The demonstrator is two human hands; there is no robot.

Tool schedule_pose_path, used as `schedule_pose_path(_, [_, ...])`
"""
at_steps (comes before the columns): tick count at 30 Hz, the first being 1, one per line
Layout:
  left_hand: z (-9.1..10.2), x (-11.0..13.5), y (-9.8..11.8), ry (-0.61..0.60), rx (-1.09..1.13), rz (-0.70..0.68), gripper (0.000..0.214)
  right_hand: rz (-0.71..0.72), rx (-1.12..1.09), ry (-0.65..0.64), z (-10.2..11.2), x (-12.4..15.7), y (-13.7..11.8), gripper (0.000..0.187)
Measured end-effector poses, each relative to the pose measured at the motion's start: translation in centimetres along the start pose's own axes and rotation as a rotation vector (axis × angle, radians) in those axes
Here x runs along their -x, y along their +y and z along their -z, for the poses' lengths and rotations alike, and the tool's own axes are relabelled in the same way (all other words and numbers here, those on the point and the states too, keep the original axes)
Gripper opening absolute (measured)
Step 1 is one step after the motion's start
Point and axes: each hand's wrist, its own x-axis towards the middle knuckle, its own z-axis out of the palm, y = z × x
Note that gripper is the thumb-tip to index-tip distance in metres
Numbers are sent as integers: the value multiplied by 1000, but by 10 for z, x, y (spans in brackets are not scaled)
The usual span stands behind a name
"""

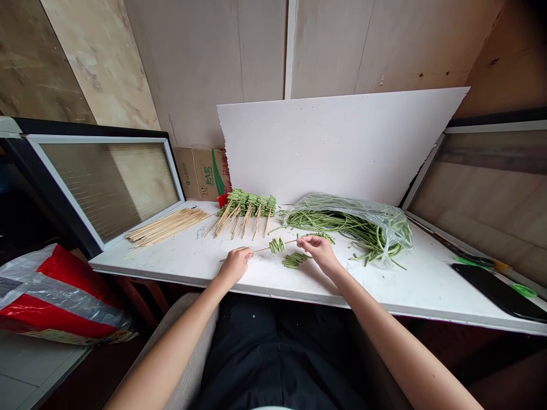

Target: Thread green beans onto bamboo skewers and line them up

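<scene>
My left hand (pixel 237 265) is closed round one end of a thin wooden skewer (pixel 260 249), held level just over the table. Several short green bean pieces (pixel 277 245) are threaded side by side along its middle. At the skewer's other end, my right hand (pixel 318 250) pinches a green bean piece (pixel 298 236) at the tip. Below the right hand lies a small pile of cut bean pieces (pixel 294 260). More cut pieces (pixel 322 236) lie just behind that hand, partly hidden by it.
Filled bean skewers (pixel 252 205) are stacked at the back, left of a clear plastic bag (pixel 342 202) of long green beans (pixel 371 233). Bare skewers (pixel 168 228) lie at the left. A black phone (pixel 498 287) and scissors (pixel 470 256) rest on the white table (pixel 410 290) at right.
</scene>
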Motion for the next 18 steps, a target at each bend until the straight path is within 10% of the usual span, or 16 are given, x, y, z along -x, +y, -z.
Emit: schedule_pose_path(18, [1, 0, -2, 1, 18, -30, 38, 67, 74, -56, 2, 0, -3, 42])
